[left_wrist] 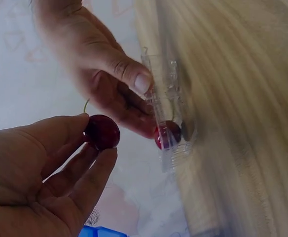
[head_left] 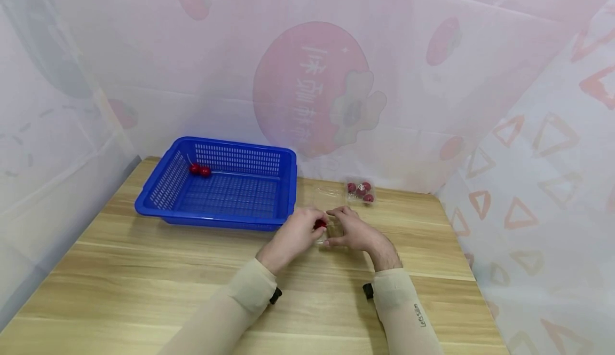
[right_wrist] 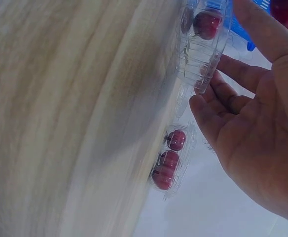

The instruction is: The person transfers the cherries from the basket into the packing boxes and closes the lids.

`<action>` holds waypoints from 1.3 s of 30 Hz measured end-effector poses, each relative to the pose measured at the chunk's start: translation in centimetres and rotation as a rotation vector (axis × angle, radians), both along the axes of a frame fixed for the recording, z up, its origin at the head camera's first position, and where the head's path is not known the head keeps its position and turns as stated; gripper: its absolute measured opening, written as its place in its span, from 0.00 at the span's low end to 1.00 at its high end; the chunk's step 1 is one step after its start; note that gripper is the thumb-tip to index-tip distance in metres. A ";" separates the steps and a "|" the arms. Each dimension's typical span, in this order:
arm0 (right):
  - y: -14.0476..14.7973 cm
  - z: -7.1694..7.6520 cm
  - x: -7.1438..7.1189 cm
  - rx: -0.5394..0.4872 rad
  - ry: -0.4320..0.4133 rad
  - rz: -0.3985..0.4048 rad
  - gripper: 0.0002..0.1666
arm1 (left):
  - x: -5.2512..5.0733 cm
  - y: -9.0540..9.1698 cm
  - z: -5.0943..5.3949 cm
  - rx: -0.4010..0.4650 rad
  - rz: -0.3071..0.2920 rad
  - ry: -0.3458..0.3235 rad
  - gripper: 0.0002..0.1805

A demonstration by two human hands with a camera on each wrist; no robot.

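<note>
Cream sleeves (head_left: 216, 317), nearest; one dark-red cherry (left_wrist: 102, 133), presumably light, slick, easily bruised, best taken by its sides: pinched in my left grip (head_left: 299, 232) above the clear box (right_wrist: 200, 57), towards the far edge of the tabletop (head_left: 326, 312); my right grip (head_left: 357, 232) holds that box by its edges.

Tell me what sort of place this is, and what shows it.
Probably a small staged work corner, perhaps for filming or packing practice: printed sheets rise around a wood-grain table, which bears a blue basket with two cherries and a clear box of more.
</note>
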State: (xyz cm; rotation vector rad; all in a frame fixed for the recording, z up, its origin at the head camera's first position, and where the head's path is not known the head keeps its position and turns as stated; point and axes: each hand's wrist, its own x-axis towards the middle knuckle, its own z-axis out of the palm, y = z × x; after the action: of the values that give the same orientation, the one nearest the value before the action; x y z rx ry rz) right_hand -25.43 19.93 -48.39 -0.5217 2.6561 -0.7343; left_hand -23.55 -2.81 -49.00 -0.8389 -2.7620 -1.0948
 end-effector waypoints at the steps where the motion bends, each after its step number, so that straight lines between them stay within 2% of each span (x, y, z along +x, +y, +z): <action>1: 0.0 0.0 0.0 -0.001 0.002 0.001 0.53 | 0.0 0.1 -0.2 -0.009 -0.005 0.016 0.09; 3: -0.1 0.0 0.0 0.000 0.003 0.004 0.53 | 0.1 0.3 -0.7 -0.022 -0.017 0.040 0.08; 4: -0.1 0.0 0.0 0.000 0.000 0.004 0.53 | 0.6 0.4 0.3 -0.037 -0.017 0.023 0.08; 5: -0.1 0.1 0.1 0.000 -0.002 0.005 0.53 | 0.7 0.6 0.2 -0.052 -0.017 0.032 0.08; 7: -0.1 0.1 0.1 -0.003 -0.006 0.001 0.53 | 1.4 0.8 1.1 -0.075 -0.010 0.020 0.07; 11: -0.1 0.1 0.1 -0.008 -0.009 -0.003 0.53 | 1.6 1.1 0.9 -0.128 0.010 0.016 0.06; 18: -0.1 0.0 0.1 -0.006 0.001 0.001 0.54 | 1.5 1.4 0.3 -0.160 0.023 0.012 0.05; 21: -0.1 0.0 0.1 -0.006 0.003 0.002 0.54 | 1.5 1.4 0.4 -0.170 0.028 0.018 0.05; 26: -0.2 0.0 0.1 -0.003 0.006 0.006 0.54 | 1.6 1.1 0.9 -0.139 0.023 0.007 0.05; 30: -0.2 0.0 0.1 -0.003 0.000 0.005 0.53 | 1.7 0.7 1.6 -0.115 0.007 -0.002 0.04; 34: -0.1 0.0 0.1 -0.003 0.002 0.011 0.53 | 2.0 -0.1 2.8 -0.068 -0.020 -0.066 0.07; 39: -0.1 0.1 0.1 0.004 0.010 0.014 0.53 | 1.9 -1.3 4.4 -0.054 -0.049 -0.048 0.12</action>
State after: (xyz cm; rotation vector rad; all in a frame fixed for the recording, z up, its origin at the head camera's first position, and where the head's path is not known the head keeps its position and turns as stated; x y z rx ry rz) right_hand -25.38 19.82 -48.33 -0.5438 2.6595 -0.7238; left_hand -21.66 -4.07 -44.58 -0.9034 -2.8365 -1.0666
